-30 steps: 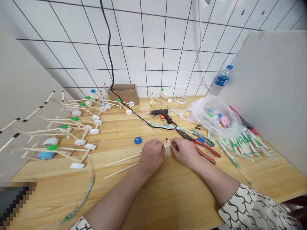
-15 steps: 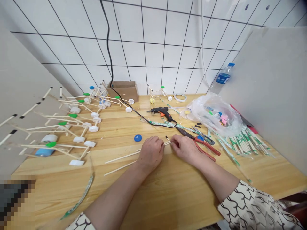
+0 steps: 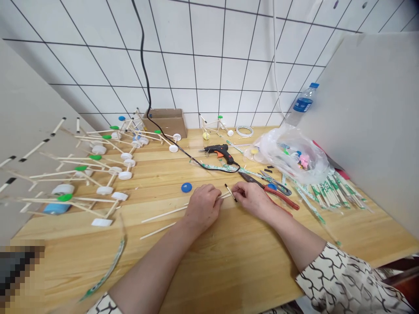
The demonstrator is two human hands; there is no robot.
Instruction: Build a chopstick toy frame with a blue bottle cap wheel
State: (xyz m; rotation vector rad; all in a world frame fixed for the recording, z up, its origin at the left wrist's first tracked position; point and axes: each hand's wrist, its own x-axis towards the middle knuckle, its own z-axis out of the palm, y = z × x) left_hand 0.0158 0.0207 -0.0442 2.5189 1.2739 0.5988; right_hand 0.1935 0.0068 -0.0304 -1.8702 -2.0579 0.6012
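My left hand (image 3: 203,205) is closed around two long, thin wooden sticks (image 3: 163,214), pressing them near the tabletop. Their free ends spread apart toward the left, and their tips come together to the right of my fingers. Across those tips lies a short wooden stick with black ends (image 3: 230,192). My right hand (image 3: 251,198) pinches at this short stick from the right, fingers curled; the exact contact is partly hidden. Just beyond my left hand a blue bottle cap (image 3: 186,187) rests flat. Red-handled pliers (image 3: 284,198) lie beside and partly behind my right hand.
A black glue gun (image 3: 218,150) with its cord lies further back. Several stick frames with white cap wheels (image 3: 125,175) crowd the left side. Scissors (image 3: 278,183), a plastic bag (image 3: 293,152), wrapped sticks (image 3: 337,192) and a water bottle (image 3: 303,104) are on the right.
My right fingers have shifted slightly off the short stick, so both its black ends now show. The left hand keeps its hold on the long sticks. The whole view has drifted a little.
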